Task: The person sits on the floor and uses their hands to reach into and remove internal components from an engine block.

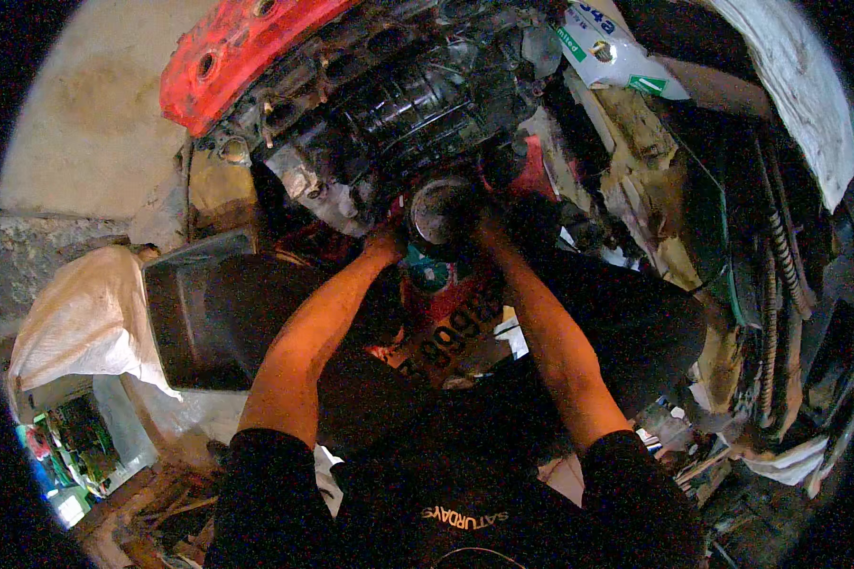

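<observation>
A round part with a grey, flat, metal-looking face point(436, 211) sits between my two hands, just below a large dark engine point(417, 104). At its left edge is my left hand point(386, 243), with fingers curled in against it. My right hand point(487, 226) closes on its right side, in deep shadow, so single fingers are hard to make out. Shadow also hides whether the part is loose or joined to the engine. A red sack or sheet with dark printing point(451, 318) lies below the hands, between my legs.
A red engine cover point(247, 57) tops the engine at upper left. Left of me, a pale cloth point(90, 313) drapes beside a dark box-like panel point(199, 308). White printed packaging point(621, 57), a ribbed hose point(786, 247) and torn board point(645, 180) crowd the right.
</observation>
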`<state>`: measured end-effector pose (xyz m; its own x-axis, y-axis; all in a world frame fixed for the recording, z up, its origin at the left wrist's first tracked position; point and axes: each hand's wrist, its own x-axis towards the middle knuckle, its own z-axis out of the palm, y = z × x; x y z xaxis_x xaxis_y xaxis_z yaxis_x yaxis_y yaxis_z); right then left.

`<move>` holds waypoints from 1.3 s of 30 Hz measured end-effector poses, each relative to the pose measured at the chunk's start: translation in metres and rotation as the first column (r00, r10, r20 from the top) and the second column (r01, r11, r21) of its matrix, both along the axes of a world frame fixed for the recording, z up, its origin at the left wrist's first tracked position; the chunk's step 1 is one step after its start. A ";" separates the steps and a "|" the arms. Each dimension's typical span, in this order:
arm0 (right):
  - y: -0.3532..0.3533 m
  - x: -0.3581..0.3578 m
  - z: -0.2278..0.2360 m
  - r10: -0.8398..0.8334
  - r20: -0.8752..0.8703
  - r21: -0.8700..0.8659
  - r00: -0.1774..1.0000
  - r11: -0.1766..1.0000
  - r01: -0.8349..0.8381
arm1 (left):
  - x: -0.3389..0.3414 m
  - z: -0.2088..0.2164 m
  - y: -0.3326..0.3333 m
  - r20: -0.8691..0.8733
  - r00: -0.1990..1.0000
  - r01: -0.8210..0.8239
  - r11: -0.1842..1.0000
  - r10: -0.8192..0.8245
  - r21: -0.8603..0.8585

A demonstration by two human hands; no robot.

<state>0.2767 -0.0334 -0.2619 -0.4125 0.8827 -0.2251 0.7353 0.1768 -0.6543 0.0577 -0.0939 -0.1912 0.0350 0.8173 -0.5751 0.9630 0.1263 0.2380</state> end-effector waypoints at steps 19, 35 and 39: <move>-0.001 -0.027 -0.009 0.013 0.112 0.111 0.994 0.994 -0.026 | 0.004 -0.003 0.026 0.043 0.997 0.064 0.995 -0.068 0.074; 0.061 -0.106 0.160 0.007 -0.161 0.570 0.987 0.817 0.088 | -0.047 0.186 -0.013 -0.407 0.886 0.072 0.801 0.222 0.595; 0.047 -0.167 0.160 0.004 -0.593 0.321 0.805 0.919 0.231 | -0.071 0.160 -0.009 -0.555 0.821 0.170 0.872 0.132 0.458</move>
